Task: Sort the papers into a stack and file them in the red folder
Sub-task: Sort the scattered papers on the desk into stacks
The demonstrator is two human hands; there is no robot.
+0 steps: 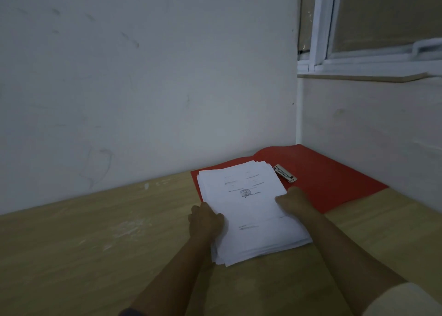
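On the wooden desk (95, 256), pushed into the corner where two white walls meet, lies a stack of papers (251, 210) w/ its far end overlapping the open red folder (330, 174). Folder's spread flat, right up against the corner, and its metal clip (285, 173) sits just beside the stack's far right corner, not touching any sheet afaict. Stack's a bit fanned at the edges, so not squared up yet; top sheet has some printed lines and a round stamp, too blurry to read.

Person's left hand (205, 220) is curled on the stack's left edge, gripping it. Right hand (293, 203) presses on the right edge, fingers tucked at the paper, prob holding it too but can't tell for sure. Hands sit apart, one per side. Window frame (320, 29) upper right.
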